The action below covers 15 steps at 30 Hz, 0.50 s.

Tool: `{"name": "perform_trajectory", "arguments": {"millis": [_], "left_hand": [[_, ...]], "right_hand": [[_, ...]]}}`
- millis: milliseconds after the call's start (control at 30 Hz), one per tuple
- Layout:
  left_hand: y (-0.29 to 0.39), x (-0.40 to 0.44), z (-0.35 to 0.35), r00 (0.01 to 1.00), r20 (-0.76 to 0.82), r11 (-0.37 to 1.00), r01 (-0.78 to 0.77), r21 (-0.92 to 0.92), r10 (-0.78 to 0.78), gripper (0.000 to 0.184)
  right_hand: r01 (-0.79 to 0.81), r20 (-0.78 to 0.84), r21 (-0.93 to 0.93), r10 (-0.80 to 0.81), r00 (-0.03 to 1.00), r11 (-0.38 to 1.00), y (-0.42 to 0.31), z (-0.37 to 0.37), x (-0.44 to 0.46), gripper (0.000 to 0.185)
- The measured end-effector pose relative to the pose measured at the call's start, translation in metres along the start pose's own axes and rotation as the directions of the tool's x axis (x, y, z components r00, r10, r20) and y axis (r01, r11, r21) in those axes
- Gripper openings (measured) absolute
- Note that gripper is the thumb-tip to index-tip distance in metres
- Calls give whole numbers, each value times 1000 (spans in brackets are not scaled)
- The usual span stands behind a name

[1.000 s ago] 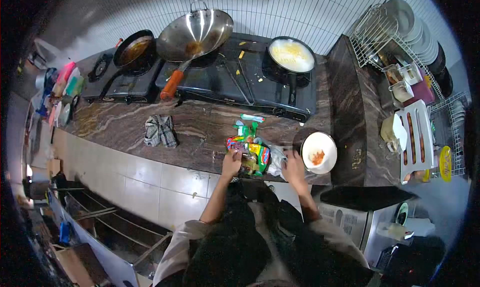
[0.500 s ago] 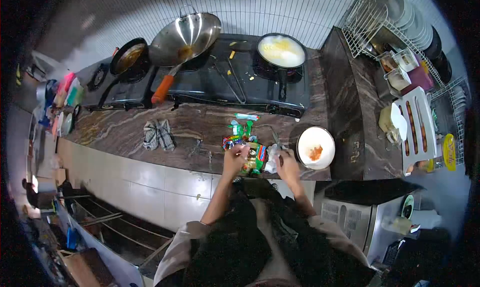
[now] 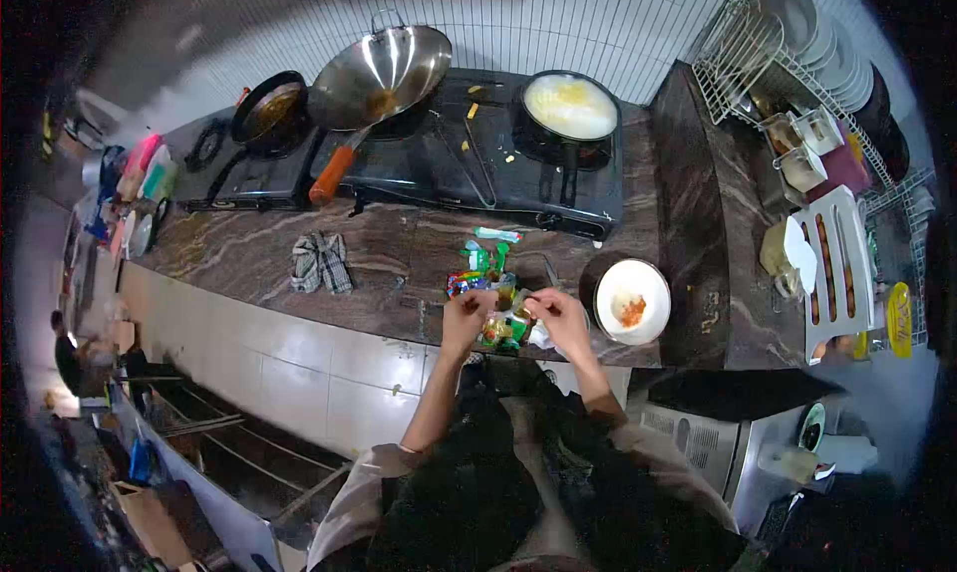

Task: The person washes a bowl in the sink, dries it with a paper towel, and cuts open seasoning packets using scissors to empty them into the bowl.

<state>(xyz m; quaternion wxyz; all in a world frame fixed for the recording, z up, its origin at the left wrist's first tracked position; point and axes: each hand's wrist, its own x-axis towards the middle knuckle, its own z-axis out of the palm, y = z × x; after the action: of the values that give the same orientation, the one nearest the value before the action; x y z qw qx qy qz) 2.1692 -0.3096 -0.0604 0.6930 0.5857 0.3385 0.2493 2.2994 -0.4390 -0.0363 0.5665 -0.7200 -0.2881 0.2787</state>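
A shiny green, gold and red food packet point(image 3: 510, 325) lies at the counter's front edge between my hands. My left hand point(image 3: 467, 318) is closed on its left side. My right hand point(image 3: 561, 321) has its fingers pinched together at the packet's upper right; the fingertips are small and partly hidden. Crumpled white plastic point(image 3: 540, 337) lies under my right hand. More green and colored wrappers point(image 3: 482, 258) lie just beyond the packet. To the right is a white bowl point(image 3: 650, 285) with orange-red seasoning in the bottom.
Behind, a black stove point(image 3: 399, 173) bears a wok point(image 3: 424, 64) with an orange-handled tool, a dark pan point(image 3: 249, 132), tongs point(image 3: 478, 173) and a pan of whitish liquid and yellow food point(image 3: 568, 106). A checkered cloth point(image 3: 321, 263) lies left; a dish rack point(image 3: 738, 64) stands right.
My right hand has moved up and left, from the white plastic to the packet's upper edge. My left hand stays at the packet, which now looks more bunched up.
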Motion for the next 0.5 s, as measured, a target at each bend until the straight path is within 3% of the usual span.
{"name": "perform_trajectory", "arguments": {"millis": [67, 133, 200, 267, 367, 433, 500], "left_hand": [[-3, 1, -1, 1000, -6, 998, -22, 59, 23, 12], [0, 1, 1, 996, 84, 1000, 11, 18, -13, 14], [3, 1, 3, 991, 132, 1000, 29, -2, -28, 16], [5, -1, 8, 984, 125, 973, 149, -174, -129, 17], [3, -3, 12, 978, 115, 930, 203, -307, -176, 20], [1, -5, 14, 981, 83, 895, 194, -401, -175, 28], [-1, -5, 12, 983, 121, 908, 177, -381, -141, 32]], "right_hand": [[-14, 63, 16, 13, 998, 1000, -6, -2, 0, 17], [-22, 91, 23, 20, 996, 999, -5, -1, -1, 16], [128, -1, -36, -128, 992, 991, 1, 7, 0, 17], [201, -43, -69, -204, 978, 977, 11, 11, 1, 18], [22, 5, 165, -23, 1000, 986, 25, 12, 1, 15], [-22, 3, 155, 22, 1000, 988, 28, 9, 0, 16], [-104, 4, 135, 105, 995, 985, 27, 8, 0, 16]]}}
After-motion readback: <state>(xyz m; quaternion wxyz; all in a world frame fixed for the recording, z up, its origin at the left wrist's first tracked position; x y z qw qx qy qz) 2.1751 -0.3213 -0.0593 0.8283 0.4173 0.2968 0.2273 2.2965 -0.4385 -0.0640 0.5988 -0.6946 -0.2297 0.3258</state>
